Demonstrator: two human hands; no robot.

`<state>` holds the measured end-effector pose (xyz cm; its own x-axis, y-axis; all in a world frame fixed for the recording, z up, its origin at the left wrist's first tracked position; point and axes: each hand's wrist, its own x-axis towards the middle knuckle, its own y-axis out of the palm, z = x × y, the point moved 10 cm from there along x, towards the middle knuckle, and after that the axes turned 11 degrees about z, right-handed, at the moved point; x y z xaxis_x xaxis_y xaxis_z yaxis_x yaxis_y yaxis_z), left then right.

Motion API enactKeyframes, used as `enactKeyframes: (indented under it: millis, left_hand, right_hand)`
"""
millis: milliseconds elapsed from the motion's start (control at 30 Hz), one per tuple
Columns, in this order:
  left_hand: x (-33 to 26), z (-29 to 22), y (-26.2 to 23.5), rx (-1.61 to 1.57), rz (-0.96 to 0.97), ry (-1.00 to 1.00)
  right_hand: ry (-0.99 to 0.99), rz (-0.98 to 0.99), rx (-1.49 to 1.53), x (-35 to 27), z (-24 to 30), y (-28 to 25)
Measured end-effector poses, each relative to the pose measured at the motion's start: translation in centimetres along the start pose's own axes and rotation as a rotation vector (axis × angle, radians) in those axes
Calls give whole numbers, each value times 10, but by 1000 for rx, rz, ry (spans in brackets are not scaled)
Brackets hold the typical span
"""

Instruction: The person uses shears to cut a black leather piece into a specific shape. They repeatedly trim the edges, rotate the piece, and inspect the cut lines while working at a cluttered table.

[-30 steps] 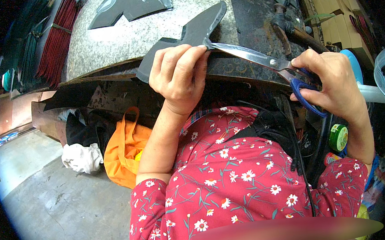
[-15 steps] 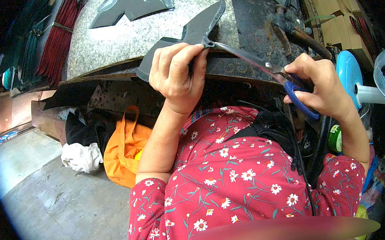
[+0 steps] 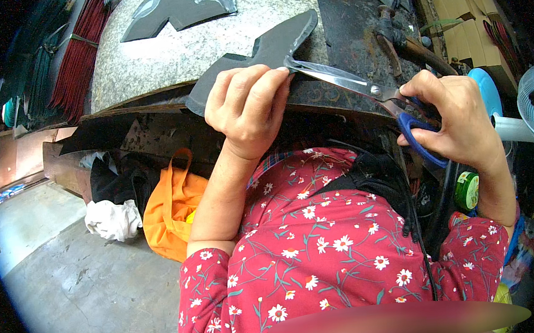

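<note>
My left hand [image 3: 247, 106] grips a flat dark grey cut-out piece [image 3: 271, 52] by its near edge, holding it over the front of a round speckled stone slab [image 3: 166, 59]. My right hand [image 3: 455, 119] holds blue-handled scissors [image 3: 360, 89], fingers through the loops. The long steel blades point left and meet the grey piece right beside my left fingertips. The blades look nearly closed on the piece's edge.
A second dark grey cut-out [image 3: 178, 8] lies at the far side of the slab. A hammer [image 3: 403, 39] rests on the dark worktop to the right. Below are an orange bag [image 3: 171, 207], a white cloth [image 3: 113, 219], a green roll [image 3: 467, 191] and a white fan [image 3: 527, 117].
The scissors' blades have closed from a wide gape to a narrow one along the piece's edge. My right hand has shifted a little left; my left hand keeps its grip.
</note>
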<state>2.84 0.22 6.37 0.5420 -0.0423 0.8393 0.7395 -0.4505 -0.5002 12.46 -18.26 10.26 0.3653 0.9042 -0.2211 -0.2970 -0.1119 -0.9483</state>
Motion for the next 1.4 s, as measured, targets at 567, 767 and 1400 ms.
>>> enactKeyframes:
  millis: [567, 767, 1400]
  left_hand:
    - [13, -5, -9, -32, -9, -7]
    - [37, -31, -51, -134, 25, 4]
    - [25, 53, 69, -153, 888, -443]
  right_hand:
    - [172, -84, 419, 21, -42, -1]
    - [542, -324, -84, 63, -161, -39]
    - [318, -236, 2, -12, -139, 29]
